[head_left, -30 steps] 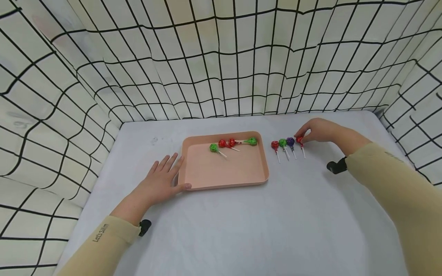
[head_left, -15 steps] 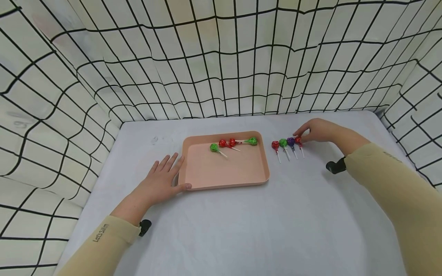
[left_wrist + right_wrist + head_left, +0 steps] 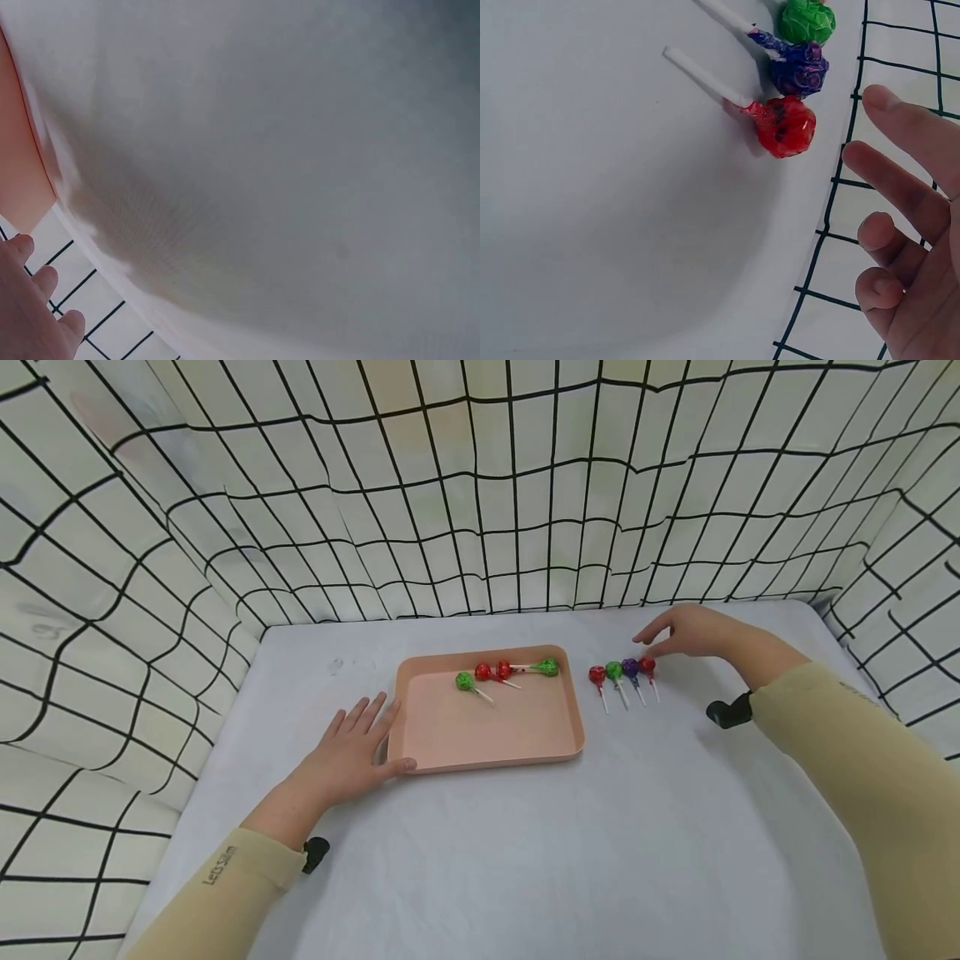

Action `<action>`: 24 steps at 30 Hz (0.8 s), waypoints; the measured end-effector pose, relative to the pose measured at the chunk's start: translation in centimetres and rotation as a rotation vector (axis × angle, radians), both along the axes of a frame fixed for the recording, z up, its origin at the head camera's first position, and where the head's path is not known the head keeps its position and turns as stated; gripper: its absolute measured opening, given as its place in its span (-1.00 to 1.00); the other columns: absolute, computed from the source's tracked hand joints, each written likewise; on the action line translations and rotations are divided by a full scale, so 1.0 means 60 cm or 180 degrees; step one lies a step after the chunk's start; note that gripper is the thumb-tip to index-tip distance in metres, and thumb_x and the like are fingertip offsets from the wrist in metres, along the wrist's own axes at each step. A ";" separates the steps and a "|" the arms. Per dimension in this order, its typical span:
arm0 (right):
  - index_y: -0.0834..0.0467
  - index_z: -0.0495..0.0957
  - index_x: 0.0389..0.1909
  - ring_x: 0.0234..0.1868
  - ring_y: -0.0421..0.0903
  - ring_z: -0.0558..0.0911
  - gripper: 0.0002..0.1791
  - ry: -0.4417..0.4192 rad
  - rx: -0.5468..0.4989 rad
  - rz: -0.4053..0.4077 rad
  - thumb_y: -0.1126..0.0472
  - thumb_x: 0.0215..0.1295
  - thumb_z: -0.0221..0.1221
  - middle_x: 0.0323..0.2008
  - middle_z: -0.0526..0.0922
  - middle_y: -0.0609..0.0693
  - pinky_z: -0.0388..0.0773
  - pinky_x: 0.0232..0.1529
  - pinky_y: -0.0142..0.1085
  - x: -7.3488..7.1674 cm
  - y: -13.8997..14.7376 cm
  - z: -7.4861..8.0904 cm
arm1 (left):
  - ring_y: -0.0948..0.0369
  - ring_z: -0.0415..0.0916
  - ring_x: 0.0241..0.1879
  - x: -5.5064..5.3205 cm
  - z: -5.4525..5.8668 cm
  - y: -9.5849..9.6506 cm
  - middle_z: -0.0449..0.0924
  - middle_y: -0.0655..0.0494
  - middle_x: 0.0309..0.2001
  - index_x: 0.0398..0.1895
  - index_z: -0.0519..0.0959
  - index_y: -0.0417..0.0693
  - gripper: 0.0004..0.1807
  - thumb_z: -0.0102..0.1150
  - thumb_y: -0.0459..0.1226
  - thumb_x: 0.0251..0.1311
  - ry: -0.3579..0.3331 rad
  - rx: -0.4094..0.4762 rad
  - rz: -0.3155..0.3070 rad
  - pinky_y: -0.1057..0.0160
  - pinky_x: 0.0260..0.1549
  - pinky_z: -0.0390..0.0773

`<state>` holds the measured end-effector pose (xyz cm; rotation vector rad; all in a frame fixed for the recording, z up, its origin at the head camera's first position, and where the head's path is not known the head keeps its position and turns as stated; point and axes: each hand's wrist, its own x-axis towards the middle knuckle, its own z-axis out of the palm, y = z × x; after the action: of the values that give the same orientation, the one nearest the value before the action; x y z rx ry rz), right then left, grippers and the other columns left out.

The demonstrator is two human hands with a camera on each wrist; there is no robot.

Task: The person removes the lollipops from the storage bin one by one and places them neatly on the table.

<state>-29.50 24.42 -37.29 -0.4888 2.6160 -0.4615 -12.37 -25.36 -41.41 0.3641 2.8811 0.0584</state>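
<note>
My right hand point(image 3: 697, 632) hovers just behind a row of lollipops, thumb and fingers parted and nothing between them. Nearest to it lies a red lollipop point(image 3: 786, 127), beside a purple one point(image 3: 801, 69) and a green one point(image 3: 808, 21). Another red lollipop point(image 3: 597, 675) forms the row's left end. All the sticks point toward the front. My left hand point(image 3: 348, 752) lies with spread fingers at the left side of a pink tray point(image 3: 487, 743), its thumb on the front left corner. In the left wrist view only some fingertips point(image 3: 46, 282) show.
Inside the tray, toward its back, lie a green lollipop point(image 3: 465, 681), two red ones point(image 3: 483, 672) and another green one point(image 3: 550, 667). A white cloth point(image 3: 525, 860) covers the table. Black grid netting point(image 3: 517, 493) over white walls encloses the back and sides.
My right hand has let go of the rightmost red lollipop and lifted slightly away. That lollipop shifted left, up against the purple one. The left hand and tray stay in place.
</note>
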 end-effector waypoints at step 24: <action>-0.17 0.60 -0.01 0.00 -0.06 0.49 -0.61 0.0190 -0.0119 0.0328 -0.08 0.09 0.28 -0.10 0.61 -0.17 0.52 -0.07 -0.16 0.000 -0.153 0.030 | -0.06 -0.37 0.44 0.000 0.000 0.000 -0.34 0.02 0.48 0.47 -0.25 0.11 0.15 -0.33 0.55 -0.10 -0.0018 0.0006 0.0019 -0.17 0.33 -0.30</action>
<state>-29.48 15.26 -35.48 -0.6557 2.6277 -0.4695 -12.36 -25.36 -41.41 0.3550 2.8769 0.0631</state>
